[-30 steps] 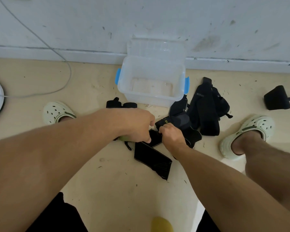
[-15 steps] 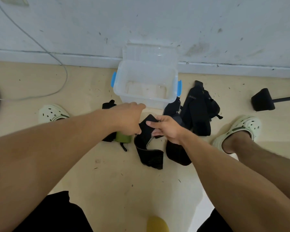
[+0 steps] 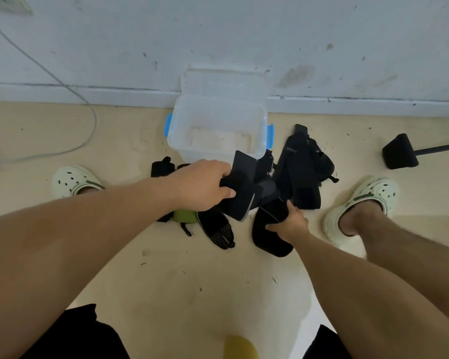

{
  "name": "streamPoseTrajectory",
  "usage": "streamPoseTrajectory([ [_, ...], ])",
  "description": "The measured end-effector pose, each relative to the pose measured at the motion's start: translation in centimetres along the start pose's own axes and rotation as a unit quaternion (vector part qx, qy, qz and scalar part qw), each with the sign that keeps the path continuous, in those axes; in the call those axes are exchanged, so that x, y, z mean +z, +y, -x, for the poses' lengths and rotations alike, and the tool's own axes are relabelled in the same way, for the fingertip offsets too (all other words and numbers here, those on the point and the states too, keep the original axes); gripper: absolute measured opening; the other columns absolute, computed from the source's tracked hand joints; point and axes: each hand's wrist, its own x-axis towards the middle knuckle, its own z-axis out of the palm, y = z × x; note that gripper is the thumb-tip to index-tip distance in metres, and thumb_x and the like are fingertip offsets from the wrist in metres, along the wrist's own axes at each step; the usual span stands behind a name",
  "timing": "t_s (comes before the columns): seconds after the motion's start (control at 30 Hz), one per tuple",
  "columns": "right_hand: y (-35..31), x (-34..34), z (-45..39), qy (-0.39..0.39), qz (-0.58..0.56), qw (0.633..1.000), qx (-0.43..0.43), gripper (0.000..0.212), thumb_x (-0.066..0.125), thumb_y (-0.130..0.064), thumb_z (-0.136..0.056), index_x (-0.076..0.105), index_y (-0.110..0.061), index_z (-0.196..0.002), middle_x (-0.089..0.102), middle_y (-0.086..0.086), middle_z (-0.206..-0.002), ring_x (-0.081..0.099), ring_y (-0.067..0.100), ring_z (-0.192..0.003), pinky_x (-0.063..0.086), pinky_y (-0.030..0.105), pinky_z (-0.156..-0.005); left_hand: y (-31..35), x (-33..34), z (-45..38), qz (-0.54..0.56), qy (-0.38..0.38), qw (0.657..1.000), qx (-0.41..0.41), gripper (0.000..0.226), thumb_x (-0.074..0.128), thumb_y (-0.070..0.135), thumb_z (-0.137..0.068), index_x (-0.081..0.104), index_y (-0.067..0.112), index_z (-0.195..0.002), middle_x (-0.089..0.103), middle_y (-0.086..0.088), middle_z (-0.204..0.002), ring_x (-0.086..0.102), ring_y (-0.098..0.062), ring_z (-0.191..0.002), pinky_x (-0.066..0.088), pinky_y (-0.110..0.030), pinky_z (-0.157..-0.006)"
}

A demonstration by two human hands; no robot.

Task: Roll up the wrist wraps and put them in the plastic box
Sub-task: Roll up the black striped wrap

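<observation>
While the left hand (image 3: 202, 187) grips one wrist wrap (image 3: 240, 189) mid-band, the right hand (image 3: 287, 222) pinches another wrap (image 3: 270, 237); soft, floppy stuff, best taken by an end.

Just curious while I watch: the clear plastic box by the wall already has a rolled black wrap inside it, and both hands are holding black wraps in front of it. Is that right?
Not quite. In the head view the plastic box is empty. The rest holds: the left hand grips a black wrap, and the right hand holds another wrap lying on the floor.

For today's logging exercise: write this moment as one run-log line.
left hand: grips black wrap | right hand: holds second wrap | plastic box: open, empty
</observation>
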Motion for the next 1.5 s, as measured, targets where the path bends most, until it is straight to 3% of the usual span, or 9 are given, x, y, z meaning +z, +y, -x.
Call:
streamPoseTrajectory([
  [0.3,-2.8,-1.6,0.3,0.051,0.134,0.988,-0.056,0.019,0.046,-0.015,-0.1,0.063,-0.015,-0.11,0.068,0.008,-0.105,0.066,0.032,-0.098,0.057,0.044,-0.088,0.3,-1.0,-0.4,0.026,0.071,0.997,0.025,0.025,0.065,0.037,-0.101,0.046,0.035,-0.085,0.053,0.012,-0.079,0.05,-0.006,-0.068,0.034,-0.024,-0.059],
  [0.5,-7.3,-7.0,4.8,0.293,-0.136,0.931,-0.168,0.018,0.035,-0.025,-0.11,0.049,-0.021,-0.1,0.056,-0.007,-0.079,0.058,0.025,-0.075,0.042,0.036,-0.07,0.8,-2.3,0.6,0.004,0.117,0.993,0.017,0.016,0.058,0.039,-0.105,0.049,0.026,-0.103,0.05,0.009,-0.079,0.048,-0.007,-0.068,0.033,-0.03,-0.058],
  [0.73,-13.1,-16.2,12.2,0.334,-0.153,0.882,-0.293,0.02,0.038,-0.023,-0.11,0.056,-0.015,-0.104,0.057,-0.008,-0.078,0.055,0.016,-0.072,0.046,0.033,-0.069,2.5,-3.1,2.3,0.038,0.198,0.979,0.028,0.013,0.05,0.038,-0.108,0.048,0.025,-0.104,0.055,0.006,-0.083,0.051,-0.009,-0.071,0.033,-0.029,-0.057],
  [0.83,-14.8,-19.6,15.9,0.301,-0.195,0.886,-0.294,0.02,0.042,-0.022,-0.11,0.06,-0.019,-0.101,0.06,-0.012,-0.082,0.056,0.003,-0.074,0.044,0.014,-0.066,3.1,-3.2,2.9,0.081,0.235,0.968,0.031,0.013,0.05,0.038,-0.108,0.047,0.025,-0.107,0.052,0.01,-0.08,0.05,-0.01,-0.071,0.032,-0.028,-0.056],
  [0.93,-16.0,-21.4,19.5,0.154,-0.368,0.888,-0.229,0.023,0.049,-0.021,-0.108,0.067,-0.02,-0.093,0.067,-0.005,-0.082,0.064,0.013,-0.074,0.054,0.027,-0.068,3.8,-3.2,3.6,0.131,0.27,0.953,0.042,0.015,0.05,0.037,-0.108,0.048,0.023,-0.108,0.046,0.009,-0.076,0.047,-0.014,-0.07,0.033,-0.031,-0.058],
  [1.1,-17.0,-21.3,23.0,-0.05,-0.493,0.851,-0.172,0.026,0.049,-0.01,-0.106,0.069,-0.004,-0.121,0.075,0.013,-0.104,0.072,0.023,-0.081,0.06,0.029,-0.062,5.0,-3.5,4.9,0.283,0.265,0.922,0.022,0.017,0.047,0.033,-0.11,0.047,0.02,-0.1,0.046,0.005,-0.075,0.044,-0.01,-0.063,0.036,-0.026,-0.059],
  [1.27,-17.6,-18.3,24.2,-0.025,-0.304,0.909,-0.284,0.024,0.074,-0.008,-0.092,0.077,-0.02,-0.113,0.08,-0.002,-0.106,0.076,0.016,-0.096,0.06,0.031,-0.091,4.5,-3.3,3.8,0.465,0.197,0.859,-0.079,0.021,0.05,0.037,-0.108,0.06,0.019,-0.111,0.069,-0.005,-0.109,0.068,-0.024,-0.102,0.056,-0.047,-0.099],
  [1.4,-17.9,-15.1,25.7,-0.025,-0.076,0.915,-0.395,0.026,0.072,-0.011,-0.094,0.08,-0.027,-0.113,0.079,-0.018,-0.101,0.072,-0.005,-0.096,0.053,0.014,-0.092,4.5,-3.8,3.9,0.547,0.166,0.815,-0.097,0.029,0.061,0.039,-0.102,0.068,0.015,-0.117,0.076,-0.01,-0.114,0.073,-0.03,-0.106,0.06,-0.048,-0.097],
  [1.5,-17.8,-14.2,26.2,-0.035,-0.077,0.906,-0.416,0.026,0.073,-0.013,-0.095,0.08,-0.027,-0.116,0.078,-0.021,-0.104,0.07,-0.011,-0.096,0.049,0.006,-0.089,4.1,-4.3,4.1,0.557,0.136,0.814,-0.087,0.031,0.076,0.038,-0.092,0.074,0.014,-0.111,0.081,-0.008,-0.101,0.077,-0.028,-0.097,0.061,-0.046,-0.093],
])
